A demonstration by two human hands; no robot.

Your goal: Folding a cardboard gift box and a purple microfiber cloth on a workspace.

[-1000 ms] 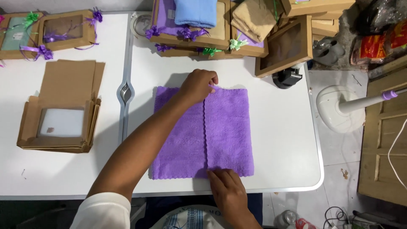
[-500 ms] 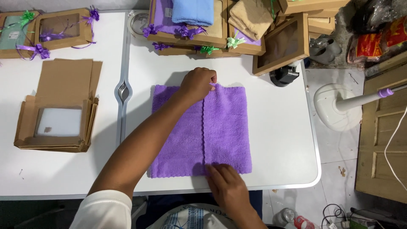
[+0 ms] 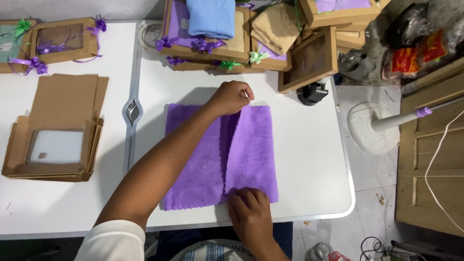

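Observation:
A purple fleece towel [image 3: 251, 150] lies flat on the white table [image 3: 309, 159], its right part folded over toward the middle. My left hand [image 3: 231, 96] reaches across and pinches the folded flap's far edge. At the near edge, my right hand [image 3: 249, 208] presses on the same flap's bottom corner. Both hands grip the towel's fold line.
A stack of flat brown cardboard boxes [image 3: 53, 130] with a clear window lies at the left. Packed gift boxes with ribbon bows [image 3: 212, 34] line the far edge, with blue and tan towels on top. A black tape dispenser [image 3: 311, 92] stands right of the towel. A white fan base [image 3: 372, 128] is on the floor.
The right flap of the towel has slid a little further left over the middle, with both hands moving along with it.

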